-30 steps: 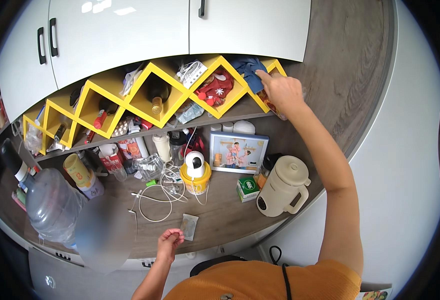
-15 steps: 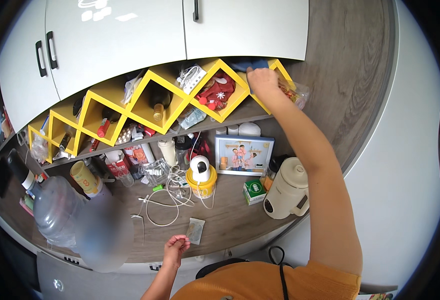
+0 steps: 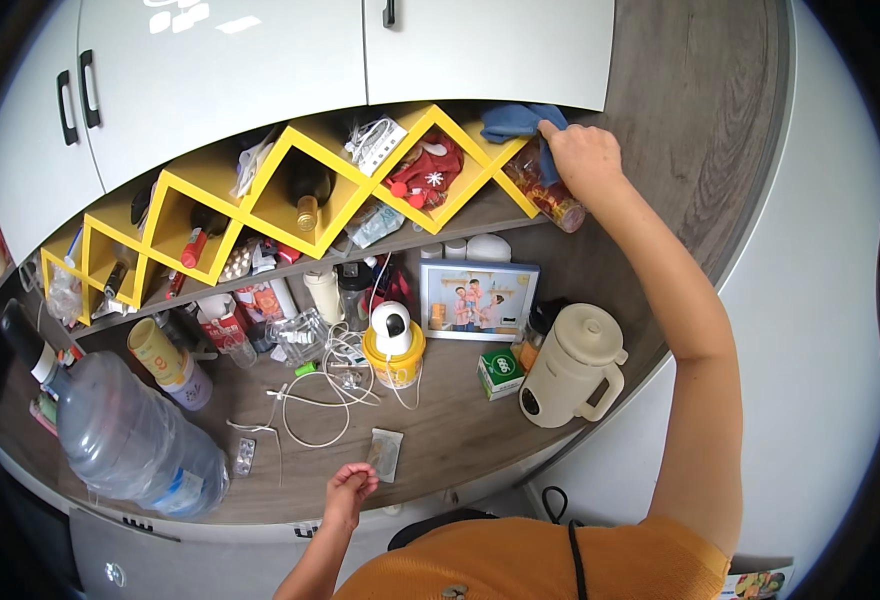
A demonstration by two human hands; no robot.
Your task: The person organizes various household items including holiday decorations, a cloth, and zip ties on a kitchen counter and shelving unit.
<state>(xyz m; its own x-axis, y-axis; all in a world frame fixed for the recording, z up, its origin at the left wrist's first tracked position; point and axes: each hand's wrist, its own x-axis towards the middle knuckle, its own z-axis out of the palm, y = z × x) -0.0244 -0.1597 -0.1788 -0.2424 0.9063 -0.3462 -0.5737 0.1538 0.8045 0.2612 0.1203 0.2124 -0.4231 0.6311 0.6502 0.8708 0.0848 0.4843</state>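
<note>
On the right of the counter [image 3: 445,430], we see large white characters on the green face of a small box [image 3: 501,374]. To the left, a pale yellow cup [image 3: 150,345] bears an orange printed mark, and the near water jug [image 3: 120,420] carries a blue and white label [image 3: 182,492] too small for us to read. Farther back, a red carton [image 3: 223,330] shows white lettering; on the far rack's red cloth [image 3: 415,172] we spot a white snowflake sign [image 3: 434,179].

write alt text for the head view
A person's right grip holds a blue cloth at the right end of a yellow zigzag shelf. The left grip is at a small packet over a wood-grain counter, perhaps pinching it. A beige jug stands to the right.
</note>
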